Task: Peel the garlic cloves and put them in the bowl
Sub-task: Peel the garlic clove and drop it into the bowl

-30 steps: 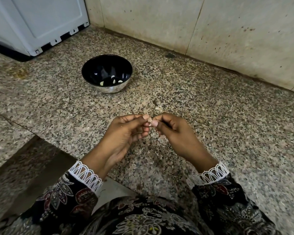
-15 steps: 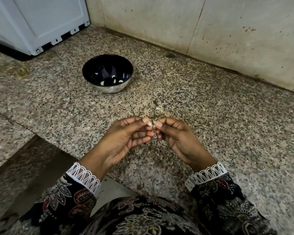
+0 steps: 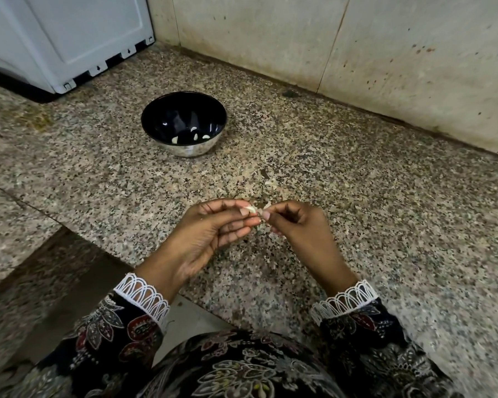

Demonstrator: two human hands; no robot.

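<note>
My left hand (image 3: 213,228) pinches a pale garlic clove (image 3: 250,209) between thumb and fingertips, just above the granite floor. Close beside it, my right hand (image 3: 296,225) grips a thin flake of garlic skin (image 3: 266,206) that still hangs at the clove's end. A dark steel bowl (image 3: 184,150) stands further off to the upper left, apart from both hands, with several peeled cloves (image 3: 196,137) lying in its bottom.
Bits of garlic skin (image 3: 270,182) lie scattered on the speckled granite floor (image 3: 385,211) beyond my hands. A white appliance (image 3: 69,44) fills the upper left corner. A stained tile wall (image 3: 357,53) runs along the back. My patterned clothing covers the bottom of the view.
Both hands have stayed together at the clove, shifting slightly downward. The right fingers have pulled a flake of skin away from the clove's end, and more bare clove shows.
</note>
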